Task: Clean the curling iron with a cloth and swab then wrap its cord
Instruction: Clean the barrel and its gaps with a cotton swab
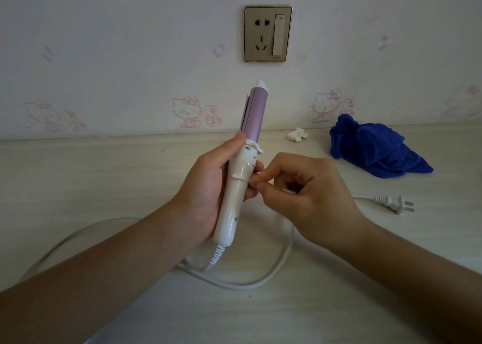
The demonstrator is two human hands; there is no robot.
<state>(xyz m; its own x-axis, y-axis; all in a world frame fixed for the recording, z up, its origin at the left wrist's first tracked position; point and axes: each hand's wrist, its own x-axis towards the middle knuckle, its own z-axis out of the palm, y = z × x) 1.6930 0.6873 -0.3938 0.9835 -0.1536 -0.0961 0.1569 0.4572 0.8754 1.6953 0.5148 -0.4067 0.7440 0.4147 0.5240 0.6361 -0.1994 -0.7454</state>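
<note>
My left hand (206, 187) grips the white handle of the curling iron (240, 176), which stands nearly upright with its purple barrel pointing up. My right hand (300, 187) pinches a thin white swab (287, 191) and holds its tip against the right side of the handle. The iron's white cord (273, 270) loops over the table below my hands and ends in a plug (393, 204) lying at the right. A crumpled blue cloth (375, 148) lies on the table at the back right.
A small wad of white cotton or tissue (297, 134) lies near the wall. A wall socket with a switch (268, 33) is above the pale wooden table (104, 182). Patterned wallpaper covers the wall.
</note>
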